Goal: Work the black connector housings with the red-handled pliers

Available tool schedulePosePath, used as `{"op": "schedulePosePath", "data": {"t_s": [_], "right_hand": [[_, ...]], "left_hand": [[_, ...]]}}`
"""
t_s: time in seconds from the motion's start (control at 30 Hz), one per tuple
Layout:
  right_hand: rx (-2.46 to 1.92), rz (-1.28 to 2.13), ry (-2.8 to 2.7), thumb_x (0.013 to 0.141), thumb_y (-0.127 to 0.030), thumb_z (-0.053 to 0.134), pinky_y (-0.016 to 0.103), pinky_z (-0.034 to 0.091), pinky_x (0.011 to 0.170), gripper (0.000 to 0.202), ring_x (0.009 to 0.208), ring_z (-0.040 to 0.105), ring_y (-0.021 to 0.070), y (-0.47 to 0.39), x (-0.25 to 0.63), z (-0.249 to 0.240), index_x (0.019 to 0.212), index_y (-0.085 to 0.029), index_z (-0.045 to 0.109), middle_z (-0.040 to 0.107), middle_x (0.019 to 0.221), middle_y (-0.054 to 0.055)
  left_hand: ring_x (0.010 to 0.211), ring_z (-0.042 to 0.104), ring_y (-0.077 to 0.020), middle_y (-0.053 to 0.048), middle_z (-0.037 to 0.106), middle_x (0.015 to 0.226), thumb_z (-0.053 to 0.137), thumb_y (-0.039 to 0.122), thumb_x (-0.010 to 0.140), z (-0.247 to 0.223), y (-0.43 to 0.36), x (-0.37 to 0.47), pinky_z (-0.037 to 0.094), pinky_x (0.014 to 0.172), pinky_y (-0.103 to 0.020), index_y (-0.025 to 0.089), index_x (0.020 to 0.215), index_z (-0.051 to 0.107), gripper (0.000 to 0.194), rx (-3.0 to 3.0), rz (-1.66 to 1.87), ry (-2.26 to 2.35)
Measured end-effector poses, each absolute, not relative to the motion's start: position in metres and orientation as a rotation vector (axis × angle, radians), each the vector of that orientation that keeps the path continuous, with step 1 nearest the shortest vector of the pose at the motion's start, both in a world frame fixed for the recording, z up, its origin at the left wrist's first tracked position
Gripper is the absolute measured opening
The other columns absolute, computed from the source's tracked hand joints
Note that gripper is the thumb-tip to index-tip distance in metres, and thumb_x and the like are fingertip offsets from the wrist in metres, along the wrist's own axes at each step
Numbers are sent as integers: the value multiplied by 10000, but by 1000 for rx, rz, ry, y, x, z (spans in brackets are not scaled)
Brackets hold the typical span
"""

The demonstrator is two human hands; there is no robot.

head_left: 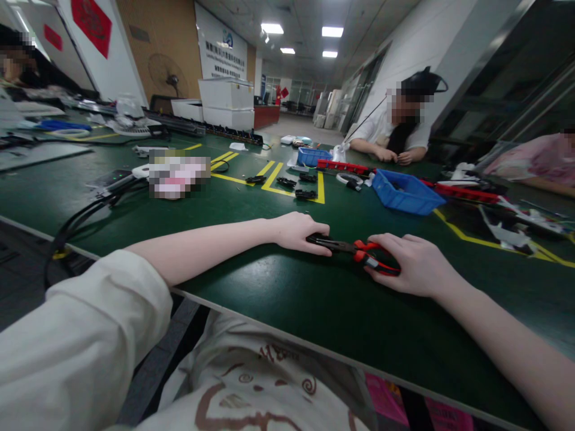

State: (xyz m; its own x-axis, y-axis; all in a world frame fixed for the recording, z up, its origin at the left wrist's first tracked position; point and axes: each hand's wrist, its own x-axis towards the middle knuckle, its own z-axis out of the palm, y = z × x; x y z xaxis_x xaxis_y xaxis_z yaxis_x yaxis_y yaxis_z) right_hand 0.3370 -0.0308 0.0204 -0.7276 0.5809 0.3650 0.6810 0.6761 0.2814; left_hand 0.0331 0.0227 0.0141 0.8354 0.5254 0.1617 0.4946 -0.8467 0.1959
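Observation:
My left hand [302,233] is closed round a small black part [318,239], low over the green table [278,293]. Red-and-black pliers [377,262] lie in the grip of my right hand [415,263], fingers wrapped round the handles. The jaws of the pliers point left and meet the black part at my left fingertips; whether they are clamped on it is too small to tell. Several similar black pieces [306,194] rest beyond my hands, in and beside a yellow-taped outline [320,187].
A blue bin [406,193] stands beyond my right hand, a smaller blue bin [313,157] farther back. Red strips [471,193] lie at the right. A phone [110,178] and black cables [74,221] are at the left. A person [399,120] sits across the table.

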Motion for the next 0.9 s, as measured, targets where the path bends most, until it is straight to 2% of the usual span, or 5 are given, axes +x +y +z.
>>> {"op": "schedulePosePath", "data": {"t_s": [0.23, 0.73, 0.9], "right_hand": [[-1027, -533, -2675, 864, -509, 596, 371, 475, 640, 370, 631, 642, 222, -35, 333, 23, 1104, -234, 658, 771, 884, 74], [-990, -671, -2634, 875, -491, 587, 402, 465, 689, 395, 689, 672, 250, -36, 335, 21, 1128, -203, 684, 780, 981, 120], [-966, -707, -2626, 877, -486, 606, 396, 464, 699, 392, 702, 679, 250, -36, 335, 22, 1120, -189, 687, 775, 945, 122]], "left_hand": [[698, 668, -195, -9, 702, 766, 656, 688, 873, 14, 25, 32, 349, 579, -245, 224, 1030, 648, 489, 2842, 315, 762], [680, 670, -203, -27, 704, 753, 596, 650, 945, 14, 22, 34, 332, 563, -261, 215, 1014, 644, 443, 2923, 316, 765], [686, 674, -209, -23, 704, 750, 604, 649, 939, 13, 22, 34, 336, 566, -265, 221, 1016, 638, 436, 2911, 333, 771]]}}
